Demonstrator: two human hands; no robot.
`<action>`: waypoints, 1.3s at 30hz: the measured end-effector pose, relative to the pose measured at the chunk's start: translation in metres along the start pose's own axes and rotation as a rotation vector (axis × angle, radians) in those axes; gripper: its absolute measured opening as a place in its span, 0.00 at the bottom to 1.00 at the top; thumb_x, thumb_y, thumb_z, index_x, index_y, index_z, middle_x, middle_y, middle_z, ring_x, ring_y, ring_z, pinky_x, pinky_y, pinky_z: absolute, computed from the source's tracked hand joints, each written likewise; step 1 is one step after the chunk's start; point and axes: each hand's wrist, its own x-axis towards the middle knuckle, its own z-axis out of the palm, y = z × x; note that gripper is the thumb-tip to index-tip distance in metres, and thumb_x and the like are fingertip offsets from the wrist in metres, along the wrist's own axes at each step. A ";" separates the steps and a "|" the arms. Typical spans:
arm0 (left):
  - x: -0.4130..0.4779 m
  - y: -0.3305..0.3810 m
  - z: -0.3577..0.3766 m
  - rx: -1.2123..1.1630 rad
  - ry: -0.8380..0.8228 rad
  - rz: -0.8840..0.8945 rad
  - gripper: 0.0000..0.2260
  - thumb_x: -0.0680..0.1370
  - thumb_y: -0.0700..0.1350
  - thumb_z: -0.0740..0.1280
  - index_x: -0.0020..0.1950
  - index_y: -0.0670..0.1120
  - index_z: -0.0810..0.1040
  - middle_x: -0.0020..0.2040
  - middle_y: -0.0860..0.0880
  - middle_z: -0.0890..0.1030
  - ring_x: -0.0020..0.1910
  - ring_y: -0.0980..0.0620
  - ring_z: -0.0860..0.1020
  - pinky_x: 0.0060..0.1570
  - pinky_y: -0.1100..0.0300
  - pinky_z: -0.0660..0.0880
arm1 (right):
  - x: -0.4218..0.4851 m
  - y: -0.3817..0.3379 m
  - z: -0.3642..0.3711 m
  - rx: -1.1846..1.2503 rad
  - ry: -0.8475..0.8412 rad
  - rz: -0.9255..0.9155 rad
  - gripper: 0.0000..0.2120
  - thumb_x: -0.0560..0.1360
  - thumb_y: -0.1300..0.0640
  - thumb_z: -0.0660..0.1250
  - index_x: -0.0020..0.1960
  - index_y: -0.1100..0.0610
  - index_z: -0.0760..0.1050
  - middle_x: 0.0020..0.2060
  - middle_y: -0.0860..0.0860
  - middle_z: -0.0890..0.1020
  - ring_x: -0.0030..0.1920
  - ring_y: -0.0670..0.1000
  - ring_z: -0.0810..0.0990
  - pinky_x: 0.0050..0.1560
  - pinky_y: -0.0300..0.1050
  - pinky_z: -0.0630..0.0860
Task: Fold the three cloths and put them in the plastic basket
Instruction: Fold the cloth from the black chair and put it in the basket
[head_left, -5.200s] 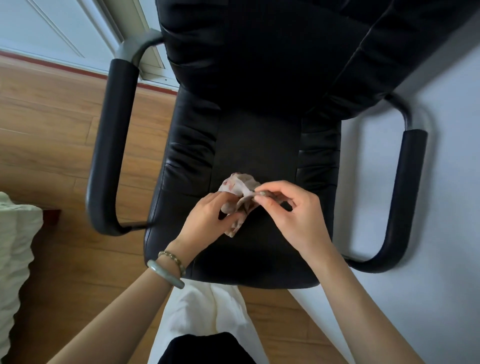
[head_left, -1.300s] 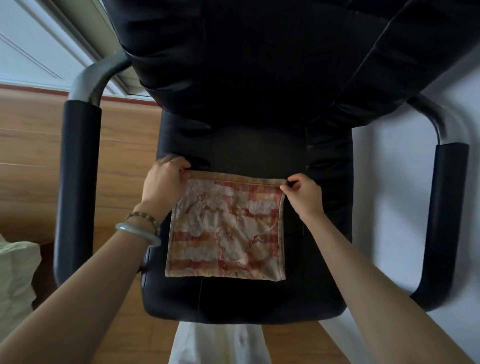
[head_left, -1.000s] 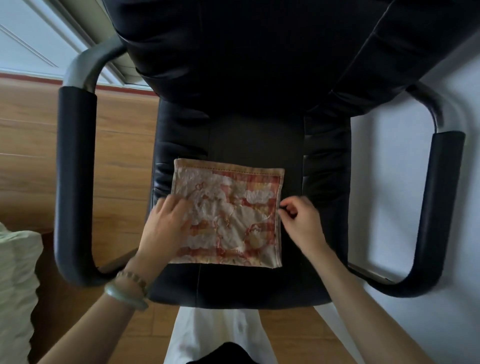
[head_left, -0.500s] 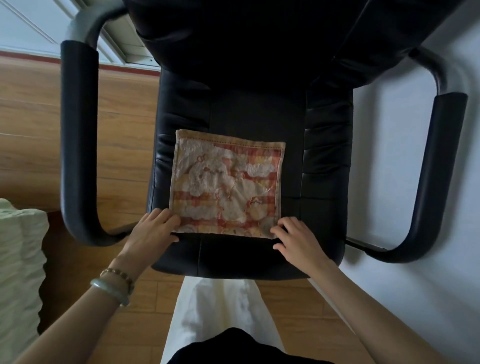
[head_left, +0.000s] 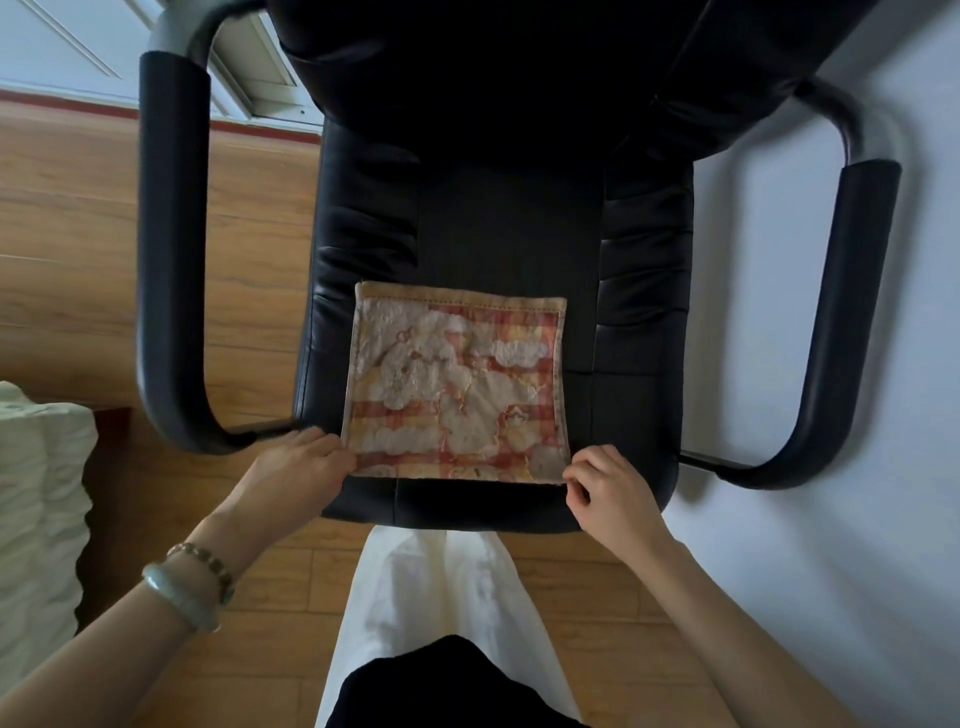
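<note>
A square cloth (head_left: 456, 384) with an orange check and white cloud shapes lies spread flat on the black chair seat (head_left: 639, 322). My left hand (head_left: 296, 475) pinches its near left corner, fingers curled at the edge. At the near right corner my right hand (head_left: 605, 483) pinches the cloth between thumb and fingers. No other cloth and no plastic basket are in view.
The chair's black armrests (head_left: 169, 249) stand on both sides, with the backrest (head_left: 498, 67) at the top. A pale green ribbed fabric (head_left: 36, 514) lies at the left edge. Wood floor is below and left, a white wall to the right.
The crumpled cloth was opened and laid flat on the seat. Both hands slid from its far corners down the sides to its near corners, where they now pinch it.
</note>
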 end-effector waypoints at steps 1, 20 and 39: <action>-0.005 0.005 0.001 -0.033 -0.052 0.000 0.11 0.61 0.39 0.79 0.39 0.48 0.83 0.36 0.52 0.81 0.33 0.52 0.79 0.30 0.60 0.78 | -0.011 0.000 0.001 0.025 -0.052 0.029 0.04 0.68 0.64 0.73 0.42 0.60 0.82 0.43 0.51 0.81 0.45 0.50 0.79 0.42 0.38 0.77; 0.061 -0.027 -0.039 -0.450 0.135 -0.486 0.06 0.75 0.41 0.67 0.50 0.49 0.80 0.40 0.54 0.80 0.39 0.54 0.77 0.42 0.58 0.72 | 0.082 0.019 -0.047 0.684 0.076 0.528 0.04 0.73 0.60 0.69 0.46 0.52 0.80 0.39 0.43 0.81 0.41 0.38 0.79 0.41 0.29 0.73; 0.096 0.003 -0.017 0.044 0.200 -0.096 0.28 0.71 0.48 0.73 0.68 0.39 0.70 0.67 0.39 0.73 0.64 0.39 0.72 0.61 0.44 0.69 | 0.104 0.013 -0.015 0.074 0.121 0.092 0.18 0.72 0.56 0.69 0.60 0.59 0.75 0.58 0.57 0.76 0.60 0.56 0.74 0.58 0.47 0.72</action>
